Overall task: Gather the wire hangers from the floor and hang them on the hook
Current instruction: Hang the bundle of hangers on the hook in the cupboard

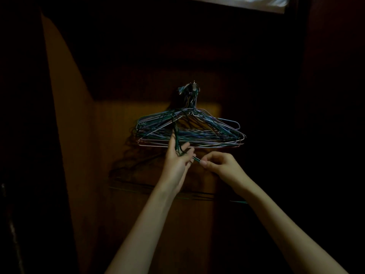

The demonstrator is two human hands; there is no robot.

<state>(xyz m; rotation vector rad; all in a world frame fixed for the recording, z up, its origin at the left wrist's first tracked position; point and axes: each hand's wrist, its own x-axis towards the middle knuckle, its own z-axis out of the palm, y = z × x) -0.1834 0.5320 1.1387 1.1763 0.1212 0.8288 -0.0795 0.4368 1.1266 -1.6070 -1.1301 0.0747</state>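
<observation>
A thick bunch of wire hangers (207, 133), green, blue and pinkish, hangs from a small metal hook (194, 87) on a brown wooden panel. Just below the bunch, my left hand (177, 161) is raised with dark green hanger necks running up between its fingers and thumb. My right hand (221, 165) pinches a green wire (196, 159) at its tip, right beside the left hand. More green wire (239, 202) from the held hangers shows low behind my forearms, mostly lost in shadow.
The wooden panel (110, 155) fills the middle and is lit only around the hangers. Everything to the left and right is very dark. A pale strip (256, 2) shows at the top right edge.
</observation>
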